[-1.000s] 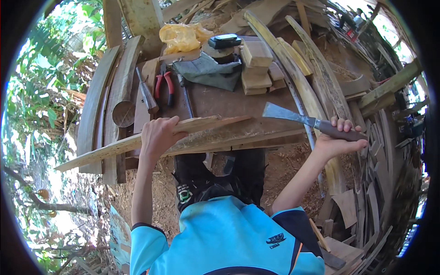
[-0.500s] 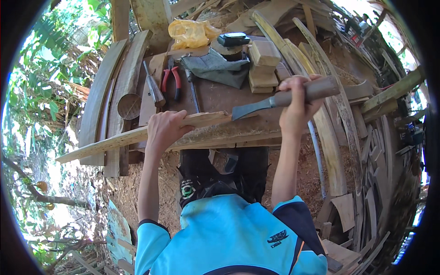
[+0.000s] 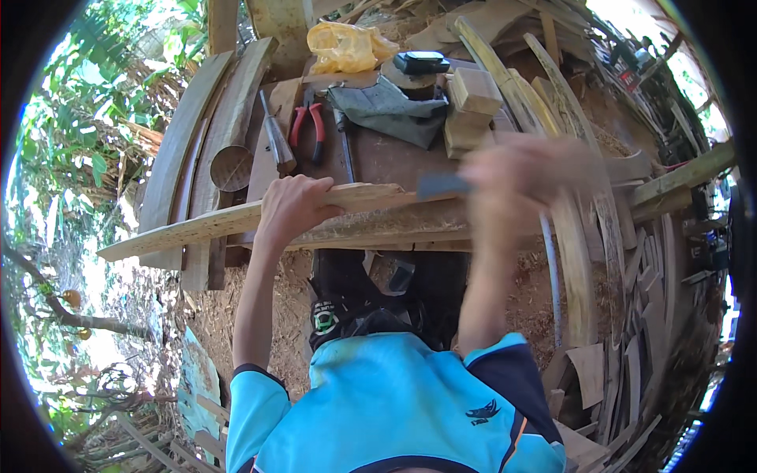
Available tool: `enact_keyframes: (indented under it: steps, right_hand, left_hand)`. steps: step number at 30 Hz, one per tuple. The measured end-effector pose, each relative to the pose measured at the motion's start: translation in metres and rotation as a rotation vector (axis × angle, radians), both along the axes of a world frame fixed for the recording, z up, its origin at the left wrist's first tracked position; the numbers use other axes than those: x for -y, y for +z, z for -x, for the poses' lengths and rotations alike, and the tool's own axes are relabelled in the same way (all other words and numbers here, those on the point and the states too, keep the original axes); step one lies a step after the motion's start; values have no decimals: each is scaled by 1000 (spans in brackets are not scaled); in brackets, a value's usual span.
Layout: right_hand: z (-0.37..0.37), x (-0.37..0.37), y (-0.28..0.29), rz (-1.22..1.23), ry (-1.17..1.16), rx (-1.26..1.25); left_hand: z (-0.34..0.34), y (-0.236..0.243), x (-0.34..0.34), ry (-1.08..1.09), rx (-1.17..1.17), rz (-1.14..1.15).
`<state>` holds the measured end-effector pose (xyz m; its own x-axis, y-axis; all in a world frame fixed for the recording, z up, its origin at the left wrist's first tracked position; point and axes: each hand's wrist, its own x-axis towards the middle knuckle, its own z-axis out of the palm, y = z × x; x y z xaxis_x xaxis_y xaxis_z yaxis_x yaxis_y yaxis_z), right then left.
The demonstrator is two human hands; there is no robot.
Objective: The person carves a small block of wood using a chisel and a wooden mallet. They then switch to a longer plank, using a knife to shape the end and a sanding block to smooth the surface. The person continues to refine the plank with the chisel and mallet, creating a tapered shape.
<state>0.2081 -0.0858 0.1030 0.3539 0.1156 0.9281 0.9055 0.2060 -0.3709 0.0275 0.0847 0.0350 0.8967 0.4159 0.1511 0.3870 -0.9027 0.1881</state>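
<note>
Across the head view, your left hand [image 3: 293, 205] at ten o'clock is wrapped over a long, pale wooden board [image 3: 181, 234], which slants from nine o'clock towards one. At two o'clock your blurred right hand [image 3: 505, 173] is closed around a flat-bladed tool [image 3: 439, 186], its blade pointing left by the board's right end; contact is unclear. On the bench [image 3: 394, 165] beyond, red-handled pliers [image 3: 317, 126] lie at eleven, a yellow plastic bag [image 3: 347, 47] at twelve, wooden blocks [image 3: 475, 93] at one.

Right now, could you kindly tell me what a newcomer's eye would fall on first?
Probably the bright blue shirt at lower middle. Next, the motion-blurred right hand right of centre with a bladed tool, and the left hand gripping a long pale board. A crumpled yellow bag lies near the top.
</note>
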Motion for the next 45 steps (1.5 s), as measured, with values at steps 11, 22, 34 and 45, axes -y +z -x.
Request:
enact_keyframes:
  steps: [11,22,34,45]
  right_hand:
    - [-15,-12,4,-153,532,-643]
    - [-23,-11,-32,-250,444,-410]
    - [15,23,-5,-250,432,-376]
    - [16,-42,-17,27,225,-237]
  left_hand:
    - [20,-18,32,14,123,-121]
    - [33,-47,55,15,343,-79]
    - [10,-35,37,74,-95,13]
    - [10,-33,30,38,-92,113]
